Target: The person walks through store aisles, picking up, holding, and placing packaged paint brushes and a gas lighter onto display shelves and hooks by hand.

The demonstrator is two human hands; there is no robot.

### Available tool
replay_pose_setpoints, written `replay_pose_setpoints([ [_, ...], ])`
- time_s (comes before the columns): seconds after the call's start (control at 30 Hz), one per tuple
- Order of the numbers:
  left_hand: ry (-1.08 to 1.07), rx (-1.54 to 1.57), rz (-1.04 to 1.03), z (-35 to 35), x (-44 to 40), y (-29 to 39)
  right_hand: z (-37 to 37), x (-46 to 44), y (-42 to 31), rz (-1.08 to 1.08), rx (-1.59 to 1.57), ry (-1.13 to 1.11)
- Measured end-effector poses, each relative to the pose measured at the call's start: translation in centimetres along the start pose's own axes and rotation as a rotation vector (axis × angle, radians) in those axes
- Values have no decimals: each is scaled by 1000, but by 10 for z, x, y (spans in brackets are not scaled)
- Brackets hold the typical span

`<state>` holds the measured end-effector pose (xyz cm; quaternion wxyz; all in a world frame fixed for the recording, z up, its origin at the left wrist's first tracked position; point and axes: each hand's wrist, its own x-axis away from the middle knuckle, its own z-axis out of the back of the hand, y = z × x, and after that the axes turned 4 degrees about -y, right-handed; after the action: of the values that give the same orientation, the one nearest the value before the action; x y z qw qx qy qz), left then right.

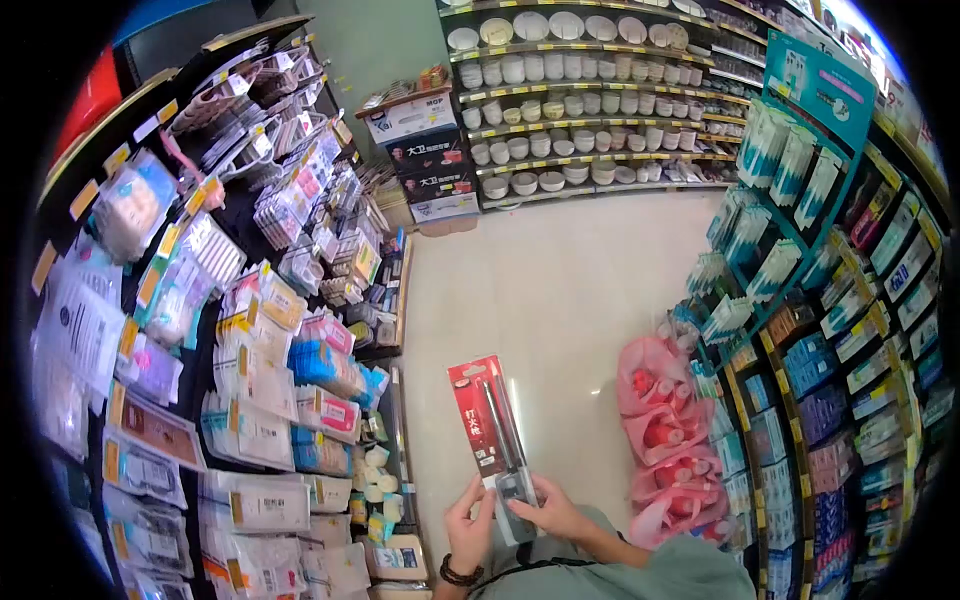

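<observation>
A red blister-card package [472,412] with a long dark lighter-like tool under clear plastic is held upright in front of the body. My left hand [468,520], with a dark beaded bracelet at the wrist, grips the package's lower left edge. On the lower right side, my right hand [548,508] holds it too, its thumb lying over the front. White characters are printed on the red card. The fingers behind the package are hidden.
Racks of hanging packaged goods [255,430] line the left side. Shelves of bowls and plates [560,110] stand at the back, beside stacked boxes [435,155]. Pink bags [665,440] rest on the floor at right, near a teal display rack [820,85].
</observation>
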<state>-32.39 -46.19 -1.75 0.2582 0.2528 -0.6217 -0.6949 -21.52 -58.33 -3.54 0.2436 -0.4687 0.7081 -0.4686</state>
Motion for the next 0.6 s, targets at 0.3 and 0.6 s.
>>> replay_pose_setpoints([
  [0.3, -294, 157, 142, -35, -127, -23, 55, -69, -18, 41, -83, 269],
  [0.6, -808, 225, 162, -92, -231, -29, 74, -92, -46, 336, -105, 705],
])
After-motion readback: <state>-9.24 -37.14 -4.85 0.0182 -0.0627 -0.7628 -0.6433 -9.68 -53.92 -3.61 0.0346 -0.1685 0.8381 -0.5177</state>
